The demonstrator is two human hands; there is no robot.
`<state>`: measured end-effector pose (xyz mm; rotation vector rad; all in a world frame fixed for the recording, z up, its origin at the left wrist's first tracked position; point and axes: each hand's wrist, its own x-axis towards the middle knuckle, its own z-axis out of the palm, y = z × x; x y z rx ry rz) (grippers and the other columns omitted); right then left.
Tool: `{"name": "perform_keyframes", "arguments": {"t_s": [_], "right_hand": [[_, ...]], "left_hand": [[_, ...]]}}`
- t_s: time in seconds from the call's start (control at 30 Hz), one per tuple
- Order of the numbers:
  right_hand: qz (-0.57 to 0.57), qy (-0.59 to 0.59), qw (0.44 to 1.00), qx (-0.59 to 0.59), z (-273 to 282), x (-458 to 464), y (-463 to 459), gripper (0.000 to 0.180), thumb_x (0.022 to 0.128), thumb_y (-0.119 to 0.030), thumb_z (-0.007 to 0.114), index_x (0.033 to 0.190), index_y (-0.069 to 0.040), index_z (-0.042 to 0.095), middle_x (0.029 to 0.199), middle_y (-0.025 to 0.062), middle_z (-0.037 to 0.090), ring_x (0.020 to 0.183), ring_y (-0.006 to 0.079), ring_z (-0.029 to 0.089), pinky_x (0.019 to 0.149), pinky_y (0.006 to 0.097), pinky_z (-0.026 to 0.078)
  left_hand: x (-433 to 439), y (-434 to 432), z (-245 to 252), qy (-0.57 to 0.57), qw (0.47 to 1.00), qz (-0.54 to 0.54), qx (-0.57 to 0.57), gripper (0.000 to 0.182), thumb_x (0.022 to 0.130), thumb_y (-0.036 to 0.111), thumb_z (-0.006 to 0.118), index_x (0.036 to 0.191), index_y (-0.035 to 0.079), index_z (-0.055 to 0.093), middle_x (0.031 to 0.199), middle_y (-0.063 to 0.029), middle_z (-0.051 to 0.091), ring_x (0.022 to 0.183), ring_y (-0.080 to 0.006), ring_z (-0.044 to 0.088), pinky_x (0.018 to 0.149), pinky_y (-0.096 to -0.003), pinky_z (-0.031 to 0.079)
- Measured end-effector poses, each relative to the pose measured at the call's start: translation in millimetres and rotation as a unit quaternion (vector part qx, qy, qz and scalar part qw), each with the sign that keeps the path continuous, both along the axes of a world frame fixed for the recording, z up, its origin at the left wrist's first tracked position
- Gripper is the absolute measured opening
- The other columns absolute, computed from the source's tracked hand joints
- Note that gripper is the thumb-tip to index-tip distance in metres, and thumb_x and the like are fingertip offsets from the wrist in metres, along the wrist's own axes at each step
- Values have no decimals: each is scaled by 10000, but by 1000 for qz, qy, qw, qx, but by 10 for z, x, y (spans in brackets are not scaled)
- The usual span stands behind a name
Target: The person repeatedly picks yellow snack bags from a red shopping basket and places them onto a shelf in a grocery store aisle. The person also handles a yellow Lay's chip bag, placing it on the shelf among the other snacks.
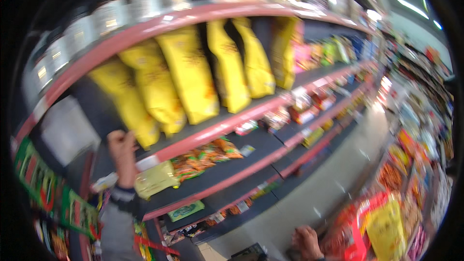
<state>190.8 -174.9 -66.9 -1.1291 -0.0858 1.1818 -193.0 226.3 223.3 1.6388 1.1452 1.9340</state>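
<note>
My left hand (122, 144) reaches over the shelf at the lower left end of a row of yellow bags (190, 76). Its fingers are curled beside the leftmost yellow bag (127, 101); blur hides whether they touch it. My right hand (306, 241) hangs low above the aisle floor, its fingers curled, near a red plastic package (348, 224) and a yellow package (388, 224) on the right. No object shows in it. Just below my left wrist, a pale yellow packet (157, 179) lies beside orange-and-green snack packets (204, 157).
White bottles with dark caps (110, 14) stand on the upper shelf, above its pink edge strip (203, 13). Green boxes (47, 188) are at the far left. The aisle floor (326, 177) runs between the shelving and heaped packaged goods (409, 174).
</note>
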Motion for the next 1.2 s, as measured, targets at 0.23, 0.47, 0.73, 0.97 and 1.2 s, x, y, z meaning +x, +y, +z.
{"name": "perform_keyframes", "arguments": {"t_s": [0.23,0.47,0.73,0.97,1.2], "right_hand": [[-124,-100,987,-21,338,54,-378,194,1001,-183,567,1090,-13,589,906,99,669,732,164,655,655,292,554],[-330,-110,936,-43,567,58,-1370,202,1009,-173,541,1124,-9,570,914,109,670,743,171,670,666,295,568],[-551,-140,823,-4,682,573,-2381,258,1029,-181,529,1212,-3,562,1158,148,658,1036,229,666,838,344,569],[-550,41,831,80,-304,1316,-2523,490,1061,-277,502,1405,49,378,1481,251,428,1350,373,478,1119,475,441],[-564,88,816,87,-573,1670,-2475,522,1009,-325,593,1312,74,448,1313,238,551,1143,342,625,927,444,558]], "left_hand": [[668,-1248,-700,92,950,-279,-106,155,1024,221,537,1018,72,496,791,14,411,715,-84,416,658,-255,369],[1466,-1996,-1790,52,840,-405,-357,120,949,104,607,1018,75,513,846,-23,508,666,-112,517,603,-261,445],[2071,-2649,-1892,52,766,-482,-422,99,958,83,606,977,48,515,814,-49,548,681,-119,542,628,-262,478],[2176,-2940,-1831,115,742,-498,-433,91,979,123,602,1018,46,574,857,-50,610,729,-123,576,658,-249,457],[2141,-3265,-1835,54,784,-434,-441,106,954,99,612,980,46,524,809,-47,554,684,-121,560,641,-266,486]]}}
